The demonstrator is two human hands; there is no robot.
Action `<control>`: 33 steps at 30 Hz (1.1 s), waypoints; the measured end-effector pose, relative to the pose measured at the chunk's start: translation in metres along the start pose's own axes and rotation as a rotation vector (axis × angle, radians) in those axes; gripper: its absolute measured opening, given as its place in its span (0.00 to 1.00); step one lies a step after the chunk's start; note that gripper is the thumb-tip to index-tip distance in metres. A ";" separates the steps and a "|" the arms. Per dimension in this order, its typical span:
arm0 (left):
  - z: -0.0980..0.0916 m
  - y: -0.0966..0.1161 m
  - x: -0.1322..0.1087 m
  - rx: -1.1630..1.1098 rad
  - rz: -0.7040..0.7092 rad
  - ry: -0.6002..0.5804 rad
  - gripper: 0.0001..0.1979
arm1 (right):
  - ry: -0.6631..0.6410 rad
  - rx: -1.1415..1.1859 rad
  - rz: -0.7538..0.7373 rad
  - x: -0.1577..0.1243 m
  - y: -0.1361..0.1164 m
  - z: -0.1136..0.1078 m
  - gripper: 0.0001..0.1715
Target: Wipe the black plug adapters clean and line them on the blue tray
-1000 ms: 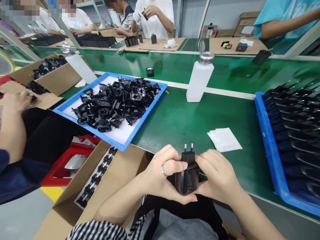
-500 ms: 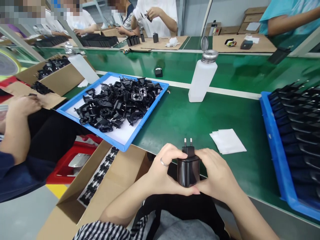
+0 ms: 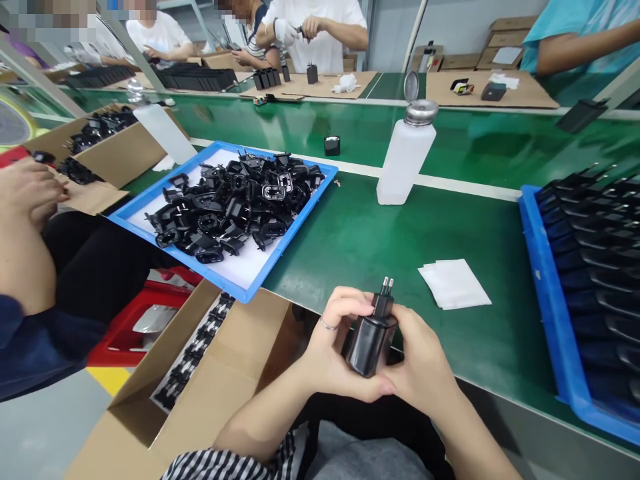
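A glossy black power adapter [image 3: 370, 340] with two metal prongs pointing up is held between both hands, close to my lap at the table's near edge. My left hand [image 3: 337, 353] grips its left side, index finger near the plug neck and thumb beneath. On the other side, my right hand [image 3: 417, 360] is closed around the adapter, its fingers partly hidden behind it. To the right of my hands a small stack of white cloths or papers [image 3: 455, 283] lies on the green table [image 3: 360, 233].
A blue-rimmed tray [image 3: 245, 293] of black plug housings sits to the left. At right, another blue tray [image 3: 547, 293] holds rows of black adapters. A white pump bottle [image 3: 406, 157] stands between them. An open carton [image 3: 250, 340] is below left, near a co-worker's arm [image 3: 23, 247].
The adapter has been turned in my hands, so it leans and shows another side. A small black part on the far strip has shifted right. The left co-worker's hands have moved.
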State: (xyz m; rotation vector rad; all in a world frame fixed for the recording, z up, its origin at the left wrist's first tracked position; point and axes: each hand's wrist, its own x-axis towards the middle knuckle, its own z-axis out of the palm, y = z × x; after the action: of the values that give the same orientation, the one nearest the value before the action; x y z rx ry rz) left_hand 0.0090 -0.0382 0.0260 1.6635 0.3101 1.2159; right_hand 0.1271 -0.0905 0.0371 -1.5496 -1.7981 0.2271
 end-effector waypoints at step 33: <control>-0.009 0.007 0.000 0.340 -0.649 -0.244 0.30 | 0.150 -0.196 -0.165 0.024 0.040 -0.010 0.17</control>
State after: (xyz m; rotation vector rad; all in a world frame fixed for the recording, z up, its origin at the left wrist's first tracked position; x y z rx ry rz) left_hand -0.0005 -0.0363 0.0318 1.7716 0.8616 0.4870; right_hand 0.1644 -0.0615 0.0312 -1.4966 -1.8600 -0.1443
